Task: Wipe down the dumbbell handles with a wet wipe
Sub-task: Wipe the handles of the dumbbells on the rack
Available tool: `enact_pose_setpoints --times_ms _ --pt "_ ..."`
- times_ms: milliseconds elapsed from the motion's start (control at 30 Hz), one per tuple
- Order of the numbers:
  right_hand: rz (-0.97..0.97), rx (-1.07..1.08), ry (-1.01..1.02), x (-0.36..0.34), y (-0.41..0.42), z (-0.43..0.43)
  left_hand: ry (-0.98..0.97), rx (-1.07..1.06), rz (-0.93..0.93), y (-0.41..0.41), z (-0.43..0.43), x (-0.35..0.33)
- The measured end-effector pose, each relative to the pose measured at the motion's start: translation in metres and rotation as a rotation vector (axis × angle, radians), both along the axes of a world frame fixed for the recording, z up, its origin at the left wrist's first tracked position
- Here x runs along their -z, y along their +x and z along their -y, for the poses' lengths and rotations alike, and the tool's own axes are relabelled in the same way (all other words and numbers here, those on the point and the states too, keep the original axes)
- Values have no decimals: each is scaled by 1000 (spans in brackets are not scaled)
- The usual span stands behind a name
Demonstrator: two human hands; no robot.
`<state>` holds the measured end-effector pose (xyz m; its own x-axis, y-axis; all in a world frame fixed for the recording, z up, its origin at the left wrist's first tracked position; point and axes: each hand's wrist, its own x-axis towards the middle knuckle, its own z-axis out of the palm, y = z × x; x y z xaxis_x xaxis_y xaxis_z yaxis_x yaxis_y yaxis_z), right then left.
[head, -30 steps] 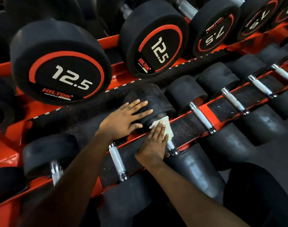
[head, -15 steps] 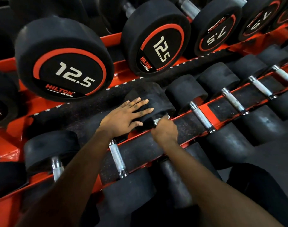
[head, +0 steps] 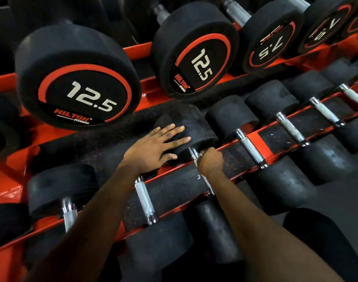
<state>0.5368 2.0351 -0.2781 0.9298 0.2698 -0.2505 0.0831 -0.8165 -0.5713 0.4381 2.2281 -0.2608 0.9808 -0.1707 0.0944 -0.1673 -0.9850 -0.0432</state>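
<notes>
**Flat press has turned into a wrap-round grip**

Nearest, the dumbbell handle (head: pixel 208 186) shows bare below the wrist. Above it the right hand (head: pixel 210 162), flat a second ago, now curls round it by the far rubber head (head: pixel 202 131). The wet wipe (head: pixel 200 154) seems tucked in the fist, one pale scrap showing. The left hand (head: pixel 156 148) stays spread flat on that head, so the underside is likely being wiped.

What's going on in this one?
A person is cleaning dumbbells on the lower shelf of an orange rack. The right hand is curled round the chrome handle of one black dumbbell; any wipe is hidden in the fist. The left hand lies flat, fingers straight, on that dumbbell's rear head, apparently steadying it. The neighbouring handles lie untouched.
</notes>
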Motion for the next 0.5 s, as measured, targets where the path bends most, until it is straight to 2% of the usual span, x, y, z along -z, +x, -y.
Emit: enact_pose_setpoints --times_ms 200,367,500 --pt "20 -188 -187 -2 6 30 -16 -1 -12 -2 2 -1" --pt "-77 -298 -116 -5 12 27 -32 -15 -11 -4 4 -2" --pt "-97 -558 -395 -11 8 53 -89 -18 -30 -4 6 -1"
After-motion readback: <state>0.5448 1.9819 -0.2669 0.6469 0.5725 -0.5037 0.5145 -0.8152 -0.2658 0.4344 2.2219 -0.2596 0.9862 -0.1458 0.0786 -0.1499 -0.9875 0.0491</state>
